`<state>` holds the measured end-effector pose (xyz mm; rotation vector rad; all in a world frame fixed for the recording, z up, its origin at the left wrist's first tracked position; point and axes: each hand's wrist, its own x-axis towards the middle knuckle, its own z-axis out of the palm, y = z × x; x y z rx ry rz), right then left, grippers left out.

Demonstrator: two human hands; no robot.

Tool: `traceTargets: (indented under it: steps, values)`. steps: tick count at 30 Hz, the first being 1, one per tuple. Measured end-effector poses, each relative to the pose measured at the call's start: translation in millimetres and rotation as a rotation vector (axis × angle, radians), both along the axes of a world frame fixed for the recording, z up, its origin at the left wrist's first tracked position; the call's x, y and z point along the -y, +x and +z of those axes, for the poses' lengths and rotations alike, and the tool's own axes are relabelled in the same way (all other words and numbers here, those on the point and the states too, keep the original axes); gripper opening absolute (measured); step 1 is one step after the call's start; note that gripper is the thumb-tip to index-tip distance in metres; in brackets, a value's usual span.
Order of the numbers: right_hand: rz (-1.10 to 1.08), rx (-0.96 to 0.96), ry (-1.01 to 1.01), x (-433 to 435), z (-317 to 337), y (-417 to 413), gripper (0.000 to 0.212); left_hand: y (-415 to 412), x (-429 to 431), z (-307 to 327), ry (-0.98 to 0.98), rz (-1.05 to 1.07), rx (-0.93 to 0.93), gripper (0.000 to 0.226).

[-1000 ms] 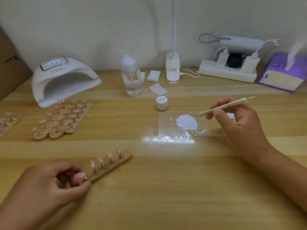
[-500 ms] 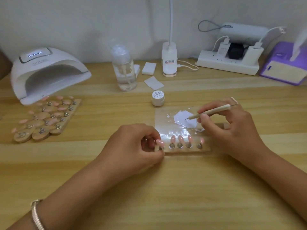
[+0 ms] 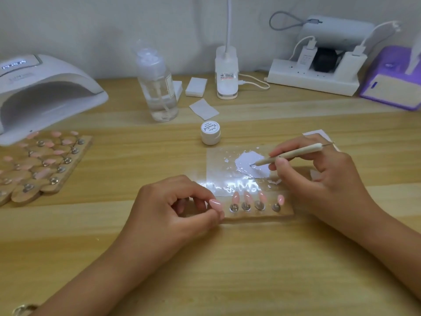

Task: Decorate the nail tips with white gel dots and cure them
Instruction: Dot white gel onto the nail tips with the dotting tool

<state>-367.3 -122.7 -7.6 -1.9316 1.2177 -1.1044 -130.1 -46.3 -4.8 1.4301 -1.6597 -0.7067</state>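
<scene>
A wooden strip (image 3: pixel 262 215) carrying several pink nail tips (image 3: pixel 247 198) on metal studs lies just in front of a clear palette sheet (image 3: pixel 218 169). My left hand (image 3: pixel 173 208) pinches the strip's left end, by the leftmost nail tip (image 3: pixel 215 204). My right hand (image 3: pixel 323 179) holds a dotting tool (image 3: pixel 293 153) like a pen, its metal point touching the white gel puddle (image 3: pixel 248 161) on the palette. A small white gel jar (image 3: pixel 210 132) stands closed behind the palette. The white curing lamp (image 3: pixel 45 87) sits at the far left with its display lit.
More wooden strips with pink nail tips (image 3: pixel 45 160) lie in front of the lamp. A clear pump bottle (image 3: pixel 158 87), white wipe pads (image 3: pixel 196 86), a desk lamp base (image 3: pixel 226 74), a power strip (image 3: pixel 312 79) and a purple device (image 3: pixel 394 80) line the back.
My left hand has brought the strip from the front left to the front edge of the palette. My right hand has lowered the tool's point into the white gel.
</scene>
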Motion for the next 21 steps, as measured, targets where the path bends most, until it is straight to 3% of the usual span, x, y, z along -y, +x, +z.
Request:
traceTargets:
  steps: [21]
  values:
    - [-0.002, 0.028, 0.066, 1.1, -1.5, 0.4, 0.014, 1.4, 0.6, -4.1, -0.010, -0.079, 0.083, 0.013]
